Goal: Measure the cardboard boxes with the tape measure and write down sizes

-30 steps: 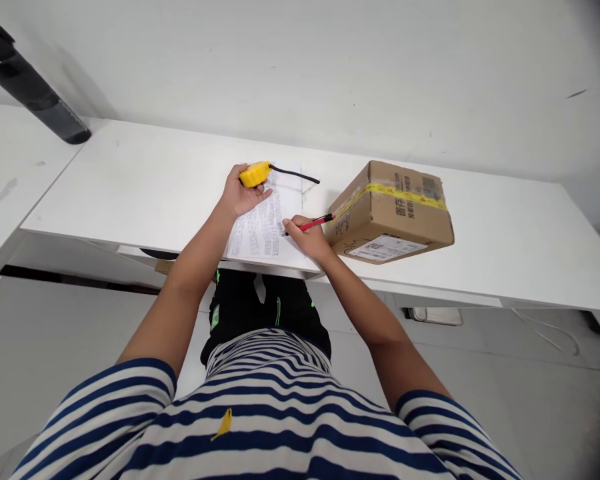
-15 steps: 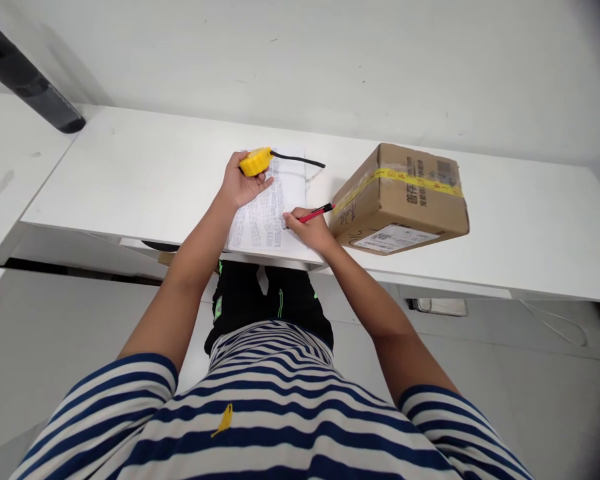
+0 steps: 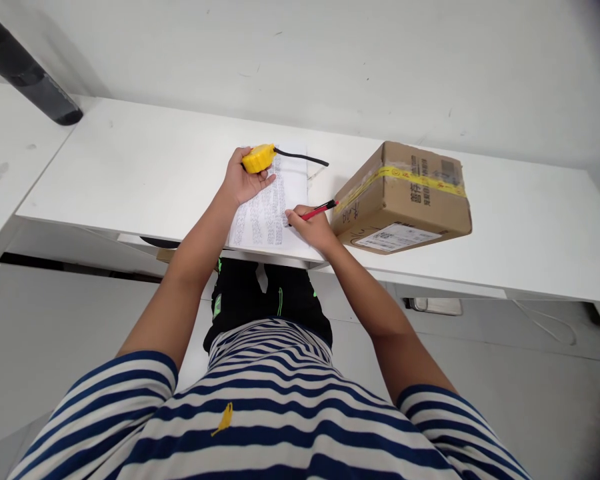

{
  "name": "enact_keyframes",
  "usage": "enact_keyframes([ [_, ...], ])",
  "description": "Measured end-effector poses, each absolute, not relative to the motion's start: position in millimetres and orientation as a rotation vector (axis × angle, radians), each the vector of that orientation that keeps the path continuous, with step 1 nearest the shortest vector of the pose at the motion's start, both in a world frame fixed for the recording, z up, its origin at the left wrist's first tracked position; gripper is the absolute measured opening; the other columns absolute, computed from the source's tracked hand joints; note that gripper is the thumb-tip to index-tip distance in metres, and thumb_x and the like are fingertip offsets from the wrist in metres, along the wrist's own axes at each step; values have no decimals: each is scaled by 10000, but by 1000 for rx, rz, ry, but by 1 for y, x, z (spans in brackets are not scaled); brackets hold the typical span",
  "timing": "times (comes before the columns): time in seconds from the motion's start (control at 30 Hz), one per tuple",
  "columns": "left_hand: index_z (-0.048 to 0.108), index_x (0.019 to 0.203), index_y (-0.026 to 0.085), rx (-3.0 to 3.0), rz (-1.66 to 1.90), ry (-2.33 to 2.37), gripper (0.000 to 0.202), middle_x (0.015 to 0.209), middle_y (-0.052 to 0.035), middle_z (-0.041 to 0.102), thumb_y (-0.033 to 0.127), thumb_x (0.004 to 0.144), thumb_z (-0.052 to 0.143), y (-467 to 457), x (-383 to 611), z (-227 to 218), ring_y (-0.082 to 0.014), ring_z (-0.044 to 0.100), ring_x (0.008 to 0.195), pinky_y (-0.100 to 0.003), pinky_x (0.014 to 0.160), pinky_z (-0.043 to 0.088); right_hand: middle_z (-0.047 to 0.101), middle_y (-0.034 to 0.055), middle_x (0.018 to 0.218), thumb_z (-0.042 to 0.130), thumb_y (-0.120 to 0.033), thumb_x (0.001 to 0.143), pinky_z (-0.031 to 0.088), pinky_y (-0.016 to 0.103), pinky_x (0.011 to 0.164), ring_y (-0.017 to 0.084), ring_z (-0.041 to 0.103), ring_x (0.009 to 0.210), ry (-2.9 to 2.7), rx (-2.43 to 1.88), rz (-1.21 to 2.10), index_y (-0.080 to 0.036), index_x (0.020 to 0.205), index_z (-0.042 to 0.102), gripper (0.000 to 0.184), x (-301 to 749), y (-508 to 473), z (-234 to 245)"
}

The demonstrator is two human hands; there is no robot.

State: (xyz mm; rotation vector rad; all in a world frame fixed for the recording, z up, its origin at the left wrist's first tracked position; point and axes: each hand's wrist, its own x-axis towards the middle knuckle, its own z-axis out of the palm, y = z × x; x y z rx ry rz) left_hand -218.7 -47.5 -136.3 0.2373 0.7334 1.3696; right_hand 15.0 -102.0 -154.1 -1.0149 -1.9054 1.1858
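A yellow tape measure [image 3: 259, 159] with a black wrist strap [image 3: 303, 157] is gripped in my left hand [image 3: 241, 181], which rests over the upper left of a sheet of paper [image 3: 295, 183]. Columns of dense handwriting cover much of that sheet. My right hand [image 3: 312, 229] is closed round a red pen [image 3: 316, 212] with a black end, its tip down by the right part of the writing. Just right of this hand stands a taped cardboard box [image 3: 397, 200] with a white label and handwriting on its side.
The white desk [image 3: 155, 160] runs along a pale wall [image 3: 330, 60]. A dark post-like object [image 3: 35, 77] slants at the upper left. Under the desk, a flat silvery object [image 3: 436, 306] and a white cable [image 3: 545, 323] lie on the right.
The view has shifted very slightly. Both hands keep their holds and stay in nearly the same places over the paper.
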Motion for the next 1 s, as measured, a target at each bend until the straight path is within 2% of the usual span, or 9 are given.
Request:
enact_keyframes([
  [0.2,754,1061,230,220,1359,714,310,692,-33,735,457,859,695,-47,-218,-137,-160,673,495,-354,697,673,383,-44,574,623,-576,903,326,316,613,139,386,622,-1886,-1051,1149,-268,584,388,502,15,-103,-155],
  [0.37,742,1052,228,231,1345,697,321,694,-37,737,467,839,718,-45,-219,-140,-151,662,488,-340,697,674,442,-32,587,616,-583,927,364,319,635,145,435,641,-1877,-1050,1124,-258,590,425,505,15,-103,-154],
  [0.53,731,1067,225,229,1338,698,326,692,-34,730,464,847,707,-45,-219,-139,-149,655,475,-343,695,674,369,-46,579,628,-568,917,326,316,616,138,389,626,-1899,-1054,1134,-266,589,369,516,16,-103,-154],
  [0.7,730,1127,232,211,1340,693,360,699,-38,730,455,846,704,-47,-218,-136,-157,649,476,-352,679,671,366,-43,577,617,-539,926,329,317,620,141,385,627,-1886,-1073,1110,-265,584,371,503,16,-103,-156],
  [1.0,746,1098,231,222,1340,710,332,703,-41,731,470,875,691,-47,-218,-138,-163,670,516,-356,732,667,394,-42,573,620,-545,919,352,318,634,142,396,631,-1880,-1079,1106,-265,581,386,498,16,-103,-155],
])
